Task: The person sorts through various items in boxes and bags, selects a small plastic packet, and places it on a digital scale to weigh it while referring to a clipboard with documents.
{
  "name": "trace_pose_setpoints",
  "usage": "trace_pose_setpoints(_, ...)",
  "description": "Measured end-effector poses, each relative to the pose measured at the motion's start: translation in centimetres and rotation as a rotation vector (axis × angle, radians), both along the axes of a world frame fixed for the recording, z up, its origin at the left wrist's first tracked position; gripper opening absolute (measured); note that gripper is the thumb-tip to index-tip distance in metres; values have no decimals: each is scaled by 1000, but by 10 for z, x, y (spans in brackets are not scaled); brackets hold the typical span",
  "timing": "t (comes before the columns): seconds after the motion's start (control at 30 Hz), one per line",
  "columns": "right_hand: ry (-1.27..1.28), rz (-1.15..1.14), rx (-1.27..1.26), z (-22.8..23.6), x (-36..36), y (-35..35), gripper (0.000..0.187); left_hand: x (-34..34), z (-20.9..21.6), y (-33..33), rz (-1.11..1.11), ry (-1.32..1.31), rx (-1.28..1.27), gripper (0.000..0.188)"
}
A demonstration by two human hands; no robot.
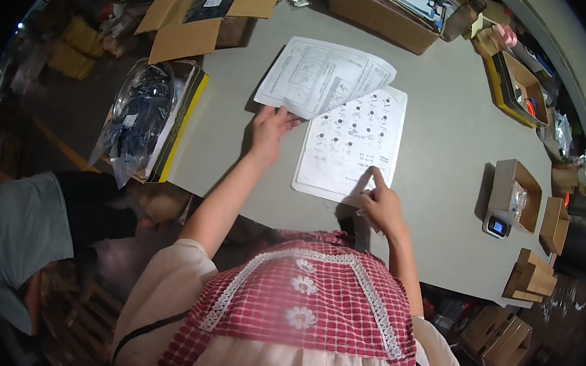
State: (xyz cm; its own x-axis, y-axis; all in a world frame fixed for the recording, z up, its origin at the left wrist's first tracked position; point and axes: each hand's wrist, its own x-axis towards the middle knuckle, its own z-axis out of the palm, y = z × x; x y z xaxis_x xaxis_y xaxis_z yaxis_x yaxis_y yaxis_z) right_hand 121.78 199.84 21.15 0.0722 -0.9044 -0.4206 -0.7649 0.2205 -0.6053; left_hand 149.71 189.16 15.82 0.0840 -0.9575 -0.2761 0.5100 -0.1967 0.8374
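Observation:
A booklet of printed sheets (336,169) lies on the grey table in front of me, its page covered with rows of small part drawings and some lines of writing. My left hand (269,135) pinches the lower edge of a lifted sheet (311,72), which is turned over to the left and curls at its right side. My right hand (381,202) rests at the lower right of the booklet, its index finger stretched onto the page near the writing. The other fingers of that hand are curled in, with something small and pale at them that I cannot make out.
To the left, a yellow-edged box (183,119) holds plastic-bagged dark parts (141,108). An open carton (237,33) and another cardboard box (383,19) stand behind. Small boxes (518,194) and a device with a lit display (497,226) line the right edge. A person (20,227) bends at lower left.

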Motion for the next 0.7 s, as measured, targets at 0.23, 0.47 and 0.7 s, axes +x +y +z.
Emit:
trace_pose_setpoints(0.23, -68, -131, 103, 2, -29, 33, 80, 8, 0, 4, -98, 4, 2, 28)
trace_pose_setpoints(0.47, -519, -350, 206, -5, -45, 50, 77, 8, 10, 15, -295, -245, -103, 21)
trace_pose_setpoints(0.7, -678, -403, 178, -9, -53, 44, 59, 4, 37, 22, -430, -508, -409, 25)
